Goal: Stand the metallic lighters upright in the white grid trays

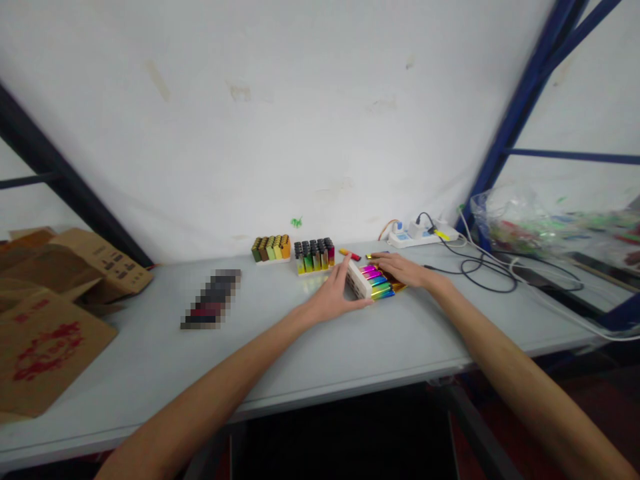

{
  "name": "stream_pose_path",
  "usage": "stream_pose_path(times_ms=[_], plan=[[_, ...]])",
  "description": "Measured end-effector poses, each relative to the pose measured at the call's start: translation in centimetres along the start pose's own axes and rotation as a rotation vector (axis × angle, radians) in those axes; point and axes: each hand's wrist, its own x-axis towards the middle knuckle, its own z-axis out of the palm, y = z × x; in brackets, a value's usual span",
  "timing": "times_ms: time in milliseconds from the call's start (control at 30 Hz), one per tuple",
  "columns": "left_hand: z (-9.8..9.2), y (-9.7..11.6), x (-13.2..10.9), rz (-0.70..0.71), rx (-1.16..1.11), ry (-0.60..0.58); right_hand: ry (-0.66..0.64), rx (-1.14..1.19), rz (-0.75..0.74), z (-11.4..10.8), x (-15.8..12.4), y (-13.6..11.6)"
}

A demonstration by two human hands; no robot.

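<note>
My left hand (333,299) grips a white plastic tray (358,280) that lies tipped on its side, thumb along the near edge and fingers over the far edge. Out of the tray, to the right, point several shiny lighters (376,283) in pink, blue, green and gold. Across their other ends lies my right hand (400,269), its fingers curved over them and partly hiding them. Just beyond the hands is a loose red and yellow lighter (350,254). Another small yellow and dark piece (370,256) sits by my right fingertips.
Against the wall stand two upright lighter sets, one yellow-brown (271,249), one multicoloured (314,256). A blurred-out flat dark object (211,300) lies left, near cardboard boxes (55,353). A power strip (425,235), black cables (487,288) and a clear plastic bag (515,210) occupy the right.
</note>
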Motion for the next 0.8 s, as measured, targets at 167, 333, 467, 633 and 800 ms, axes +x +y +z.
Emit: stream_pose_path(times_ms=[167,333,467,633,800], plan=[[0.1,-0.1,0.0,-0.002,0.010,-0.001,0.195,-0.056,-0.019,0.2,0.5,-2.8],[0.2,-0.1,0.0,-0.001,-0.003,-0.010,0.179,-0.096,-0.140,2.1,1.4,-6.6],[0.1,0.0,0.0,0.006,-0.031,-0.001,0.018,-0.185,-0.183,3.2,1.5,-6.9],[0.1,0.1,0.0,0.013,-0.029,-0.014,-0.037,-0.244,-0.127,2.6,1.1,-5.8],[0.1,0.1,0.0,-0.007,0.001,-0.019,-0.042,-0.209,-0.079,1.8,0.8,-4.6]])
